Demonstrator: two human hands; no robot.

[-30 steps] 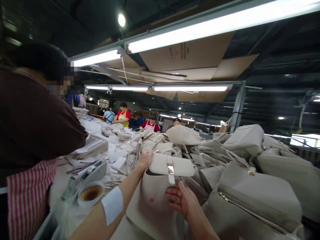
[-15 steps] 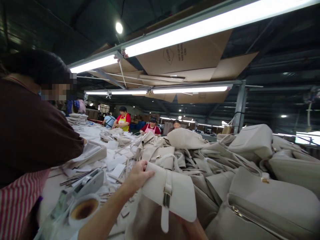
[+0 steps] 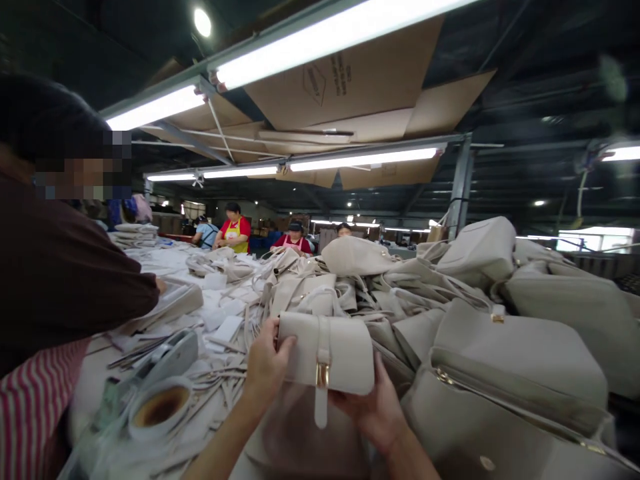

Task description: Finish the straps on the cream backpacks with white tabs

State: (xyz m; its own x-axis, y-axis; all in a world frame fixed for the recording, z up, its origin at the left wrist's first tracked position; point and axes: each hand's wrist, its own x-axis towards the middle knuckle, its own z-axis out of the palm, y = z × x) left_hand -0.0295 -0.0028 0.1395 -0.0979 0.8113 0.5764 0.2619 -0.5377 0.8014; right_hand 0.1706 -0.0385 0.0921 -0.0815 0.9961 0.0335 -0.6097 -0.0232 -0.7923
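Flap (image 3: 347,350): levelling since earlier; right hand (image 3: 377,410): emerging at right edge, closure unclear. Left hand (image 3: 267,363): pinching left edge. Bag body (image 3: 300,430): sitting beneath, before bag pile (image 3: 480,337). Even support: probably keeping strap (image 3: 321,410) straight.

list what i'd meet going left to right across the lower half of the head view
Striped apron → white bowl → left hand → gold buckle → right hand → open bag.
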